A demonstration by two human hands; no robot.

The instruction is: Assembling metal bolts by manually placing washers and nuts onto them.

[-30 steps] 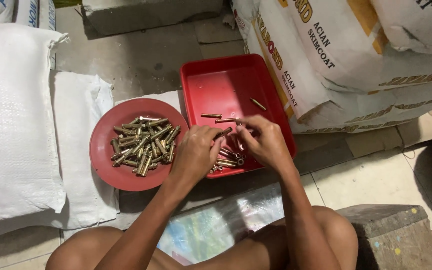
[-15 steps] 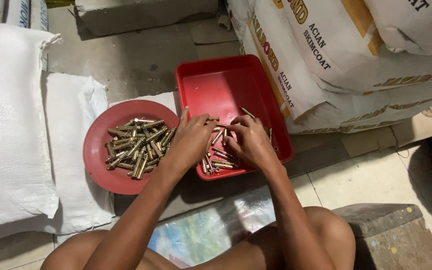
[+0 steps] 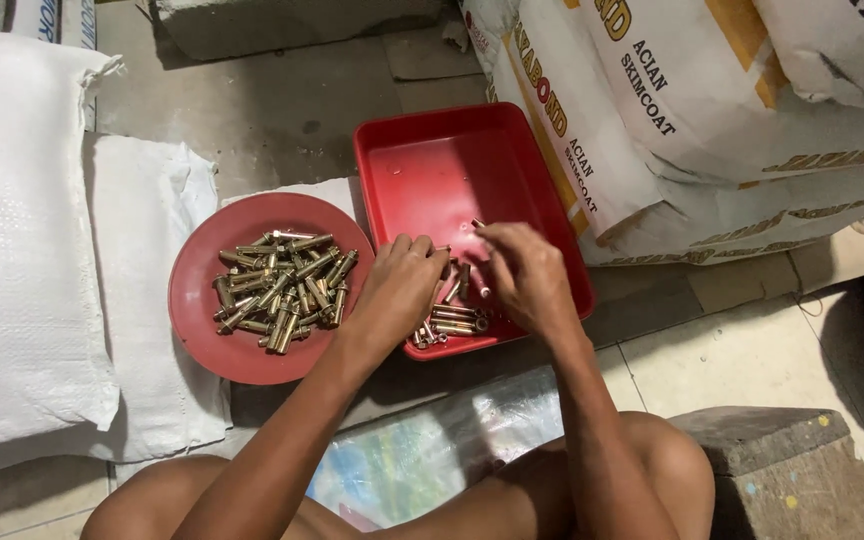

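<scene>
On the floor before my knees, the red rectangular tray (image 3: 422, 170) holds brass anchor bolts (image 3: 452, 320) at its near end, the round red plate (image 3: 202, 310) beside it a bigger heap. My left hand (image 3: 402, 290) curls loosely over them; my right hand (image 3: 527, 275) pinches what looks like one bolt (image 3: 477, 224). Best to grip it squarely, lifting clear of the others.

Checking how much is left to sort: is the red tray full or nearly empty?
Nearly empty. The red tray shows mostly bare bottom; only a few brass pieces lie at its near end, under both hands.
</scene>
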